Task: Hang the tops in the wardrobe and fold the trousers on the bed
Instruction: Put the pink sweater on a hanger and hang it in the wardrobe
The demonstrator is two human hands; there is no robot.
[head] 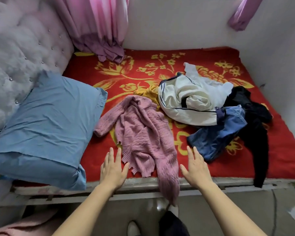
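– Starting with which piece?
– Pink knit sweater. It lies nearest me on the bed, with one sleeve hanging over the edge toward the floor. It's a top, so it goes to the wardrobe.
– Handling?
– My guess: soft, limp, fairly light, stretchy knit. No stiffness, so it'll sag and trail that sleeve. Not slippery. I'd take it at both shoulders, which look to be at the far end, not at the hem, so it drops straight for a hanger.
– Fingers now?
– Left hand: fingers straight and close together, palm down on the blanket, thumb at the ragged hem. Touching or just short, can't tell. Right hand: fingers straight, slightly spread, palm down just beside the hanging sleeve. Neither holds anything.
– Trousers?
– Jeans are right of the sweater, top end tucked under a white jacket, black garment alongside. Denim should be heavier and stiffer, and hold a crease.
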